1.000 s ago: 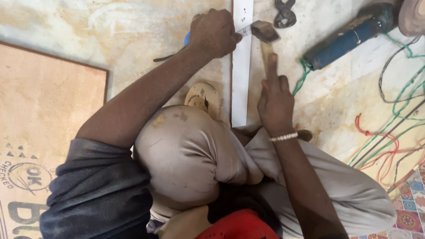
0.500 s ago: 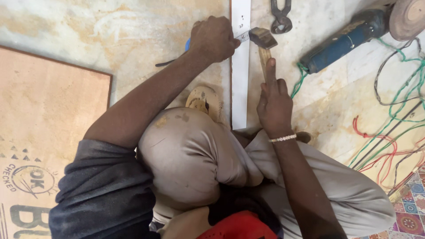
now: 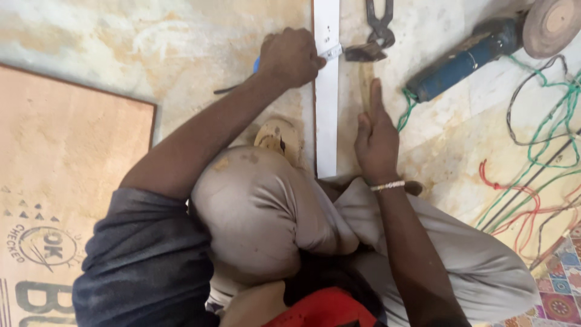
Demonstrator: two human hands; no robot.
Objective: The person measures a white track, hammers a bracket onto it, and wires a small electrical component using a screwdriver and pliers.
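A person is crouching on a pale, mottled stone floor (image 3: 151,42) stained yellow and beige, seen from above with both knees in light trousers filling the lower middle of the view.

The left hand (image 3: 292,56) is closing its fingers in a fist around a blue-handled tool (image 3: 256,63); only a small bit of blue is showing, and what kind of tool it is cannot be told. That fist is touching the left edge of a long white strip (image 3: 327,115), which is lying flat on the floor and running straight away from the person, from the knees to the top of the view.

The right hand (image 3: 375,139) is resting just right of the strip, palm down, fingers mostly straight with the index finger pointing forward along a wooden hammer handle (image 3: 365,85). It is gripping nothing. The dark metal hammer head (image 3: 366,52) is lying across the strip's right edge.

Beyond it, a pair of dark pincers (image 3: 380,24) is lying on the floor. Farther right, a blue angle grinder (image 3: 469,57) with a round disc (image 3: 551,24) is lying at a slant. Green (image 3: 544,115), red (image 3: 514,200) and dark loose wires are sprawling over the right side of the floor. A large flat sheet of brown board (image 3: 60,175) is covering the floor at left. A patch of patterned tile (image 3: 563,290) is showing at the lower right corner.
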